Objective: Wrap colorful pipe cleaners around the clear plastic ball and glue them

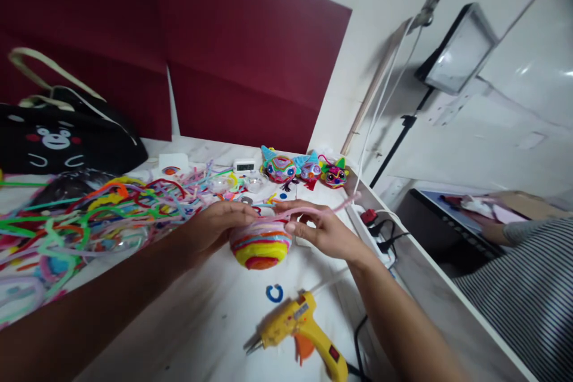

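Observation:
Between my hands is a round ball [262, 249] wrapped in bands of red, yellow, pink, orange and blue pipe cleaner. My left hand [219, 224] is closed on its left side. My right hand [320, 227] pinches a pink pipe cleaner [304, 212] against the ball's upper right edge, and the loose end sticks out past the fingers to the upper right. Below the ball a small blue curled piece of pipe cleaner [274, 293] lies on the white table. Nearer to me rests a yellow hot glue gun [298, 325], nozzle to the left.
Loose pipe cleaners [102, 209] pile up on the left, before a black bag [62, 137]. Finished decorated figures [281, 169] stand at the back by a small digital clock [244, 166]. A power strip [378, 239] with cables runs along the right edge. A person in a striped garment [523, 286] is at right.

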Action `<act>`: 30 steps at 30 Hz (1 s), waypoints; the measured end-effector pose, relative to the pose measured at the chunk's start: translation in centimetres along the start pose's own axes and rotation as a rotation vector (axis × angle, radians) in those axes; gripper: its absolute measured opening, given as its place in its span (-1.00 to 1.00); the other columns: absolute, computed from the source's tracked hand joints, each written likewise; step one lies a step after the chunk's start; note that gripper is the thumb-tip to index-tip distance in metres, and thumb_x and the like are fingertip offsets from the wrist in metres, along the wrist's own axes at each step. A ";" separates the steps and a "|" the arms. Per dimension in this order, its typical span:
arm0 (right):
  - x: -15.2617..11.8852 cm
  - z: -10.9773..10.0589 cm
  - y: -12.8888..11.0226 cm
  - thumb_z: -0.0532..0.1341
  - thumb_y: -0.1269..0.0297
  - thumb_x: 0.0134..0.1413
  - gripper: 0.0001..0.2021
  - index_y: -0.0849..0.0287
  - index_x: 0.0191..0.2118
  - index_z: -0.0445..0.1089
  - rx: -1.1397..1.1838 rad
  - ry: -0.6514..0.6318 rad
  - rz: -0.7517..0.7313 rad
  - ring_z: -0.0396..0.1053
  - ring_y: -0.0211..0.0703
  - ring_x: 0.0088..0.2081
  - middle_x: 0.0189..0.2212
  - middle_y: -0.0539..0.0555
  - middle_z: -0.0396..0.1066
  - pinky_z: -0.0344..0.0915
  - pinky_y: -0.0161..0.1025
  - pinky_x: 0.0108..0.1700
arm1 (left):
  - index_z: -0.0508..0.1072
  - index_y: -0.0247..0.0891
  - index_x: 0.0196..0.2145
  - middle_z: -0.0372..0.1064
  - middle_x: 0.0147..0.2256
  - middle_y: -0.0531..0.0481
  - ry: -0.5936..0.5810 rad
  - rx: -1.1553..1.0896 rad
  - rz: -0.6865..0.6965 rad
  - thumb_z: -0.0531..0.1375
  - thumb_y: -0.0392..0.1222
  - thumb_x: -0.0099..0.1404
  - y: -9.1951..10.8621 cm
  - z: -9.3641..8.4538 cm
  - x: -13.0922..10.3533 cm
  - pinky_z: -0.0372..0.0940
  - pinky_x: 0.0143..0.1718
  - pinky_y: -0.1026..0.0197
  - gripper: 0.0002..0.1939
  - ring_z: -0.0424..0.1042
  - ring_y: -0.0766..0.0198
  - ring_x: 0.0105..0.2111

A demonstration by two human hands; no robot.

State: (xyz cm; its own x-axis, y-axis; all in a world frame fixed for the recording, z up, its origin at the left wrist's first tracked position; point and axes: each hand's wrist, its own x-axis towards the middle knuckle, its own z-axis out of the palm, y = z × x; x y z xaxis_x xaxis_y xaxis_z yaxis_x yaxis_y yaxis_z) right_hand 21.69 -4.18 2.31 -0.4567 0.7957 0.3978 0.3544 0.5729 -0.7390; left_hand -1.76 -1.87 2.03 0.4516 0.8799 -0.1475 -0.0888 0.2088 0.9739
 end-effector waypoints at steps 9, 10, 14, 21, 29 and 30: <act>-0.4 -0.5 0.3 0.41 0.06 -0.07 -0.67 0.23 -0.30 0.50 0.454 -0.092 0.180 0.39 -0.28 -0.45 -0.46 -0.01 0.48 0.33 -0.34 -0.36 | 0.53 -0.30 -0.56 0.28 -0.65 0.09 -0.142 0.307 0.026 0.29 -0.18 -0.04 3.4 1.4 0.5 0.02 -0.56 0.32 -0.88 0.17 0.36 -0.61; -0.4 -0.5 0.4 0.43 0.07 -0.09 -0.68 0.23 -0.32 0.49 0.508 -0.080 0.201 0.37 -0.30 -0.47 -0.48 -0.03 0.46 0.31 -0.35 -0.37 | 0.52 -0.30 -0.57 0.27 -0.66 0.10 -0.157 0.349 0.045 0.29 -0.18 -0.03 3.8 1.5 0.8 0.02 -0.56 0.32 -0.88 0.16 0.36 -0.61; -0.2 -0.5 0.6 0.47 0.12 -0.16 -0.69 0.23 -0.38 0.46 0.616 0.023 0.190 0.33 -0.34 -0.48 -0.50 -0.05 0.44 0.27 -0.37 -0.37 | 0.57 -0.27 -0.42 0.42 -0.49 0.04 -0.132 0.423 0.195 0.30 -0.15 0.06 4.9 2.1 1.6 0.17 -0.43 0.29 -0.85 0.33 0.26 -0.46; 0.6 0.1 1.6 0.47 0.04 -0.19 -0.64 0.20 -0.37 0.45 0.644 0.179 0.158 0.34 -0.29 -0.46 -0.49 -0.04 0.43 0.29 -0.32 -0.32 | 0.38 -0.21 0.01 0.41 -0.01 -0.09 0.255 0.058 0.408 0.31 -0.04 0.14 2.8 2.6 2.4 0.30 -0.11 0.23 -0.51 0.40 0.12 -0.03; 0.9 1.9 3.1 0.46 0.05 -0.19 -0.68 0.15 -0.38 0.46 0.643 0.269 0.146 0.30 -0.29 -0.47 -0.50 -0.05 0.44 0.22 -0.32 -0.36 | 0.21 -0.11 0.16 0.42 -0.05 -0.08 0.078 -0.147 0.321 0.31 0.00 0.18 -1.2 2.7 2.2 0.41 -0.14 0.07 -0.35 0.47 0.06 -0.10; 0.9 2.2 3.2 0.47 0.06 -0.19 -0.69 0.15 -0.39 0.46 0.639 0.268 0.147 0.30 -0.29 -0.47 -0.50 -0.05 0.43 0.21 -0.33 -0.36 | 0.20 -0.11 0.16 0.44 -0.10 -0.06 0.062 -0.165 0.313 0.32 -0.03 0.17 -1.4 2.7 2.1 0.41 -0.13 0.07 -0.35 0.48 0.07 -0.12</act>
State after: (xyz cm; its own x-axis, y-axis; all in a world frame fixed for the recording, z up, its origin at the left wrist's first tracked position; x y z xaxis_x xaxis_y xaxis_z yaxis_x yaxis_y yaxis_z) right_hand 20.64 -2.12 -0.88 -0.1954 0.9241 0.3285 -0.1884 0.2934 -0.9373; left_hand 1.69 -1.42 0.84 0.3252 0.9354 0.1388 -0.3592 -0.0135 0.9332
